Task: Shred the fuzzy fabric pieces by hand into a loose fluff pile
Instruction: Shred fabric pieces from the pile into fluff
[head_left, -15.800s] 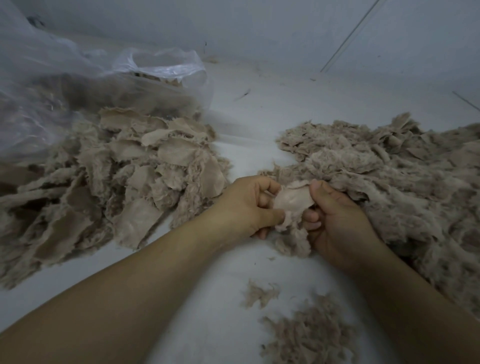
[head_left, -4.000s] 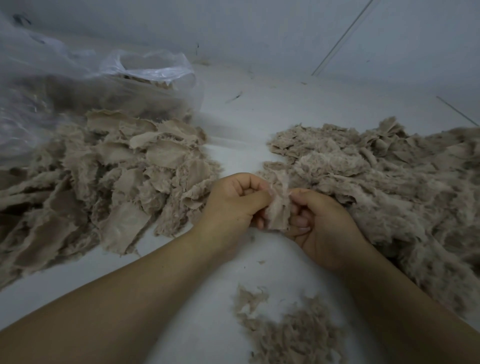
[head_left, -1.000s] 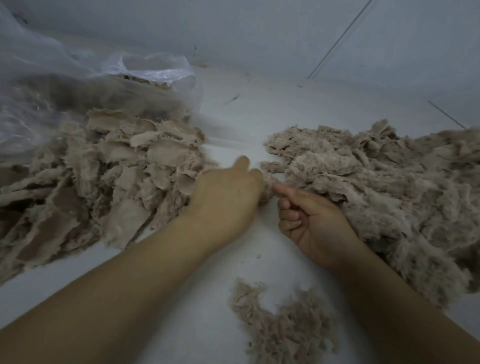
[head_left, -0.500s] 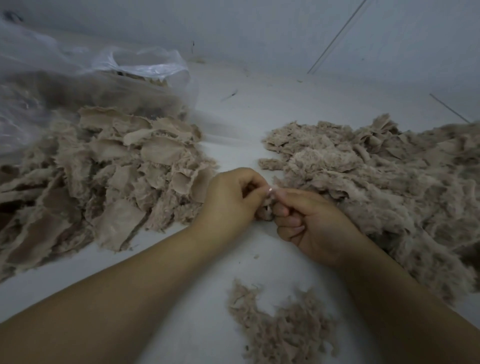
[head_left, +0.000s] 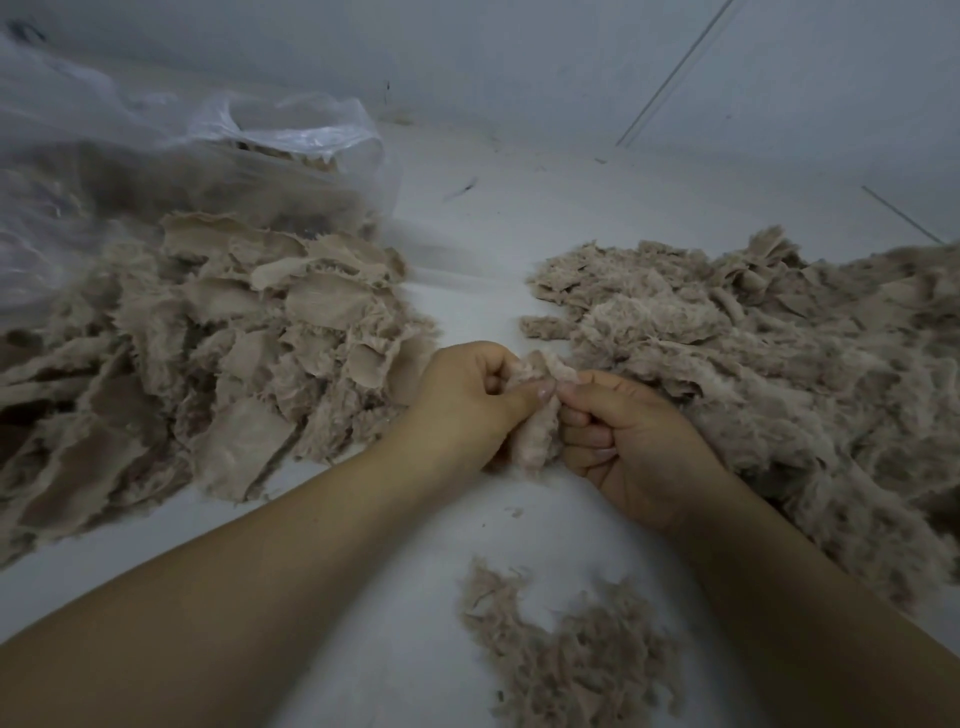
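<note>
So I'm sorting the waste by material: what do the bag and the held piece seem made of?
The bag looks like thin clear plastic film: glossy, crinkled, see-through. The piece pinched between the left hand and right hand looks like beige pile fabric, probably synthetic: fuzzy nap, frayed edges.

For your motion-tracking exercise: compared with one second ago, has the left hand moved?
Yes. The left hand has drawn back from the pile of fabric pieces toward the person and now pinches a fabric piece together with the right hand.
</note>
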